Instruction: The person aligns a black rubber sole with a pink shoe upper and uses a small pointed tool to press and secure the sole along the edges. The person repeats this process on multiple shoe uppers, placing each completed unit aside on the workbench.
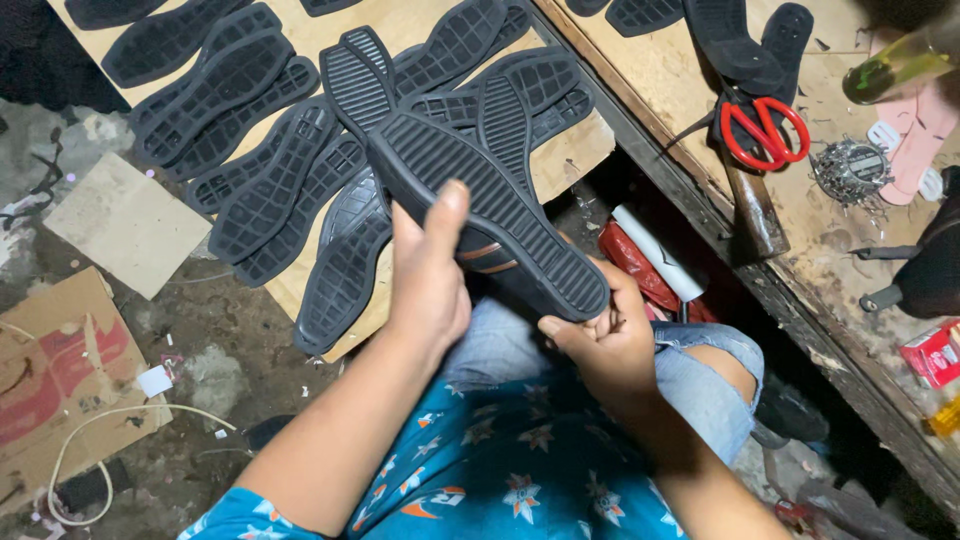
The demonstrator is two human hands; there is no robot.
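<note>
Two bare hands hold one black ribbed rubber shoe sole (490,205) above the lap. The left hand (428,275) is closed around the sole's left edge near mid-length, thumb raised against the tread face. The right hand (603,345) is closed on the near right end, fingers curled beneath the rounded tip. The tread face points up toward the camera. Something orange-brown shows beneath the sole between the hands; what it is cannot be told.

Orientation: the long axis runs diagonally, from the far left end to the near right end. The far end overlaps the pile behind it.

Handling judgement: keep the thumbs on the rim, not across the ribs, so the edge line remains visible. Support both ends equally; flexible rubber will sag or twist if only one end is gripped. Apply pressure progressively along the edge rather than at one point.

Surroundings: just beyond the hands, a pile of matching black rubber soles (270,150) lies tread-up on a pale wooden board (575,150). To the right, a worn wooden workbench (700,110) carries red-handled scissors (765,130), a wooden-handled hammer (752,205) and a heap of small metal nails (850,172). At near left, a flattened cardboard sheet (60,385) and a white cord (110,440) lie on the floor.
</note>
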